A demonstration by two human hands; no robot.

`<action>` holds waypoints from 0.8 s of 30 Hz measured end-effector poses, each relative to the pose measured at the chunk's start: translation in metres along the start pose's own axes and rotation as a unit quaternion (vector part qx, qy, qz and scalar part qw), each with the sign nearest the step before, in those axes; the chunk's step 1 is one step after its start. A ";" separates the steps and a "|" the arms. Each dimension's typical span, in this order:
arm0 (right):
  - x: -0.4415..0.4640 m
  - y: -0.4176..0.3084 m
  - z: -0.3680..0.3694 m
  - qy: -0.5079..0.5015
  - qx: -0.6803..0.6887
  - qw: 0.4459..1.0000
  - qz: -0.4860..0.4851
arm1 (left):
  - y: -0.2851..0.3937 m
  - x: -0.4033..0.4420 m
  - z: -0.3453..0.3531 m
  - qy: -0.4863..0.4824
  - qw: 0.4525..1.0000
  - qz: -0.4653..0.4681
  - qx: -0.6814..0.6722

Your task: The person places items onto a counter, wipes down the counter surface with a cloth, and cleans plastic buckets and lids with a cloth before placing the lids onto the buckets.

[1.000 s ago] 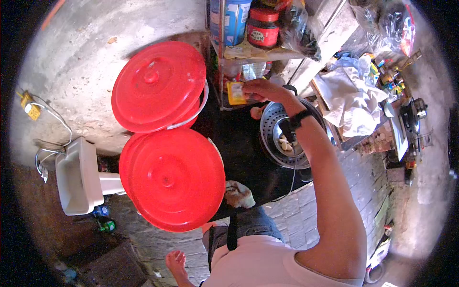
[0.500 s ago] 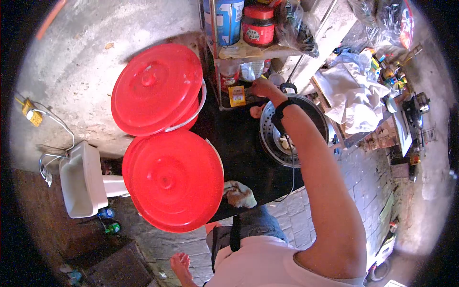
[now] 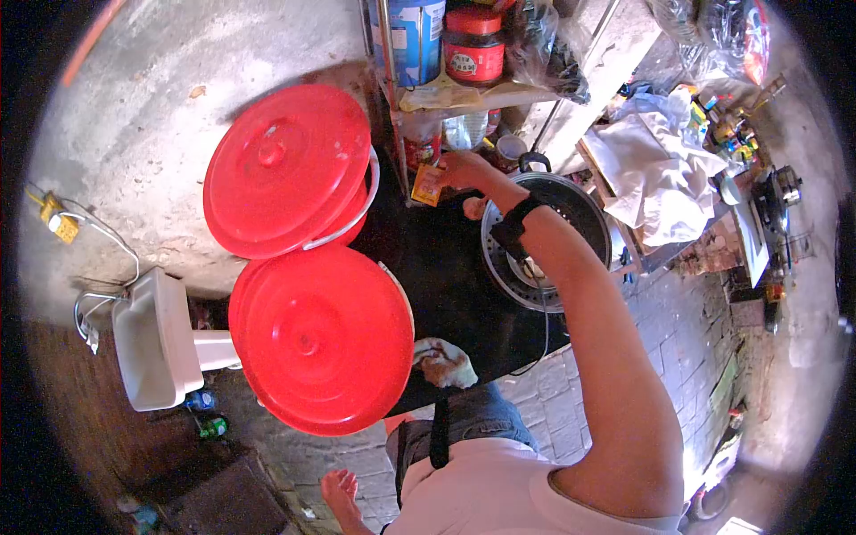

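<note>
- Pinching what looks like a small yellow packet (image 3: 426, 185) at its right edge, in a narrow grip of the right hand (image 3: 462, 169); too small and shadowed to tell exactly how each finger lies.
- Tilted, at the far side of the black tabletop (image 3: 446, 267), just by the near corner of the metal rack (image 3: 481, 111).
- Behind the packet, on the lower level of the rack, next to a red container (image 3: 423, 148); to the right, near a small cup (image 3: 511, 148).
- Just below the right hand, near a round pinkish item (image 3: 474, 209).
- Around the right wrist, wearing a black band (image 3: 520, 223), above a perforated steel pan (image 3: 496, 269) with pale pieces (image 3: 533, 269) inside.
- At the near left, well apart from the tabletop, holding the left hand (image 3: 340, 489) loosely open, with bent fingers.
- On the upper shelf, next to a blue container (image 3: 417, 45), looking at a red-lidded jar (image 3: 473, 49).
- To the left, in front of two red lids, one far (image 3: 285, 178) and one near (image 3: 312, 339).
- At the near edge, beside the near lid, with a crumpled rag (image 3: 446, 364).
- Far left, by the wall, with a white sink (image 3: 152, 348).
</note>
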State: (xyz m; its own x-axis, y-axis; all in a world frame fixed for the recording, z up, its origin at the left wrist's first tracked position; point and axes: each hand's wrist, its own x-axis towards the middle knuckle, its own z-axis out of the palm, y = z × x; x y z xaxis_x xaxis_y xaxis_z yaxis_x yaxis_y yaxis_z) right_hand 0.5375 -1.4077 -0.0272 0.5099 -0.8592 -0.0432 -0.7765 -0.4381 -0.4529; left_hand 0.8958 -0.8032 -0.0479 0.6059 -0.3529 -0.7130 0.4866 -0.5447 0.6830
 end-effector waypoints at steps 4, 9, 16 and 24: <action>-0.007 -0.063 -0.018 0.077 -0.087 0.980 0.160 | 0.002 0.006 0.002 -0.008 1.000 0.000 0.004; -0.008 -0.060 0.014 0.051 -0.133 0.986 0.086 | -0.001 0.010 0.001 -0.028 1.000 -0.001 -0.003; 0.001 0.025 0.003 0.005 -0.149 0.974 0.171 | -0.008 0.012 -0.012 -0.045 0.996 -0.012 -0.081; -0.004 0.003 -0.002 -0.044 -0.171 0.954 0.244 | 0.002 0.012 -0.013 -0.072 0.994 -0.038 -0.071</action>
State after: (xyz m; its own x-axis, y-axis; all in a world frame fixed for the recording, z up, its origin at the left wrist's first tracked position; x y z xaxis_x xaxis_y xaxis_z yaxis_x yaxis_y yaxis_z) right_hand 0.5329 -1.4064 -0.0263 0.0751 -0.9637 -0.2564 -0.9969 -0.0661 -0.0436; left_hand 0.9124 -0.7987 -0.0530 0.4730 -0.4251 -0.7717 0.6181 -0.4641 0.6345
